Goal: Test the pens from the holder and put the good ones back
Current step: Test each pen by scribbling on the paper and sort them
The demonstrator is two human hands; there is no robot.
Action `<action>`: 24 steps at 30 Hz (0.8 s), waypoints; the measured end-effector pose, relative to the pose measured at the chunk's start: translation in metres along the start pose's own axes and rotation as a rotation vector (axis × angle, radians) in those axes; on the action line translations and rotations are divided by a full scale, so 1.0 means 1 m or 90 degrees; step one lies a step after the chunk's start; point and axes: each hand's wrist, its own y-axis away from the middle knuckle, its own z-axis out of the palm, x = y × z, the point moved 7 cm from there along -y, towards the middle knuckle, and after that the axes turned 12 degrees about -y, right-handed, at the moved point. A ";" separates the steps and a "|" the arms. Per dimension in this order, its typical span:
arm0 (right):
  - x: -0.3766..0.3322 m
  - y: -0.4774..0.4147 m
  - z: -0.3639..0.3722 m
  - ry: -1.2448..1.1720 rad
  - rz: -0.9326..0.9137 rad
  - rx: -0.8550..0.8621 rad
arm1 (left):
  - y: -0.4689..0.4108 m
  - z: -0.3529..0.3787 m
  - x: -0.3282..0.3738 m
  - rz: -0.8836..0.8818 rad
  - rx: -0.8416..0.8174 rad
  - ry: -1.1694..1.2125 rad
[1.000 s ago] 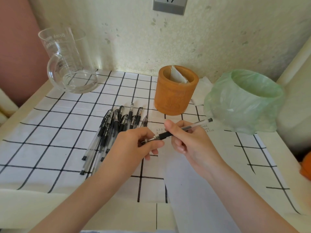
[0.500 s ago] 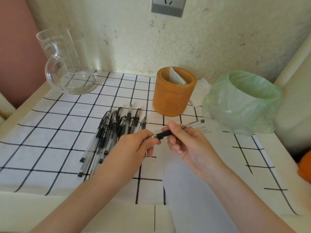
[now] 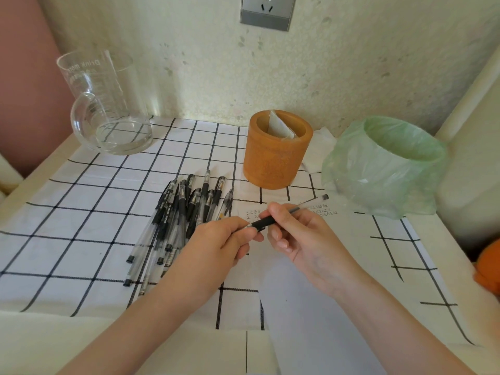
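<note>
Little had changed over the last second: the pen [image 3: 286, 213] stayed almost level between both hands above the paper [image 3: 311, 293] near the tabletop's middle, its tail only dipping slightly. The right hand [image 3: 303, 239] pinched the black grip between thumb and fingers. The left hand [image 3: 221, 242] had its fingertips closed on the tip end, though whether a cap sat there could not be told. So this pen probably remained unjudged. The holder [image 3: 276, 163] toward the back edge showed no pens, and the pile [image 3: 178, 212] lay left of the hands.

Pen pile [image 3: 178, 220] left of holder [image 3: 276, 155]; lined bin [image 3: 389, 169] right of holder; jug [image 3: 108, 109] far left.
</note>
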 end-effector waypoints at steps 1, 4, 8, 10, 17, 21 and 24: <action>-0.001 -0.001 0.001 -0.002 -0.004 0.012 | -0.001 0.000 0.000 -0.004 0.000 0.008; -0.001 -0.005 0.001 -0.046 0.005 0.052 | -0.006 -0.005 0.004 0.001 0.014 -0.011; -0.003 -0.009 0.003 -0.098 0.056 0.035 | -0.008 -0.010 0.011 0.029 0.058 -0.099; -0.005 -0.009 -0.001 -0.081 0.065 0.035 | -0.007 -0.010 0.009 0.007 0.054 -0.106; -0.004 -0.019 -0.032 -0.100 0.062 0.183 | 0.002 -0.038 0.006 0.011 0.206 -0.509; -0.001 -0.024 -0.027 -0.202 0.076 0.154 | 0.001 -0.038 0.002 -0.015 0.194 -0.581; -0.004 -0.025 -0.024 -0.189 0.066 0.141 | 0.000 -0.034 0.000 -0.039 0.184 -0.642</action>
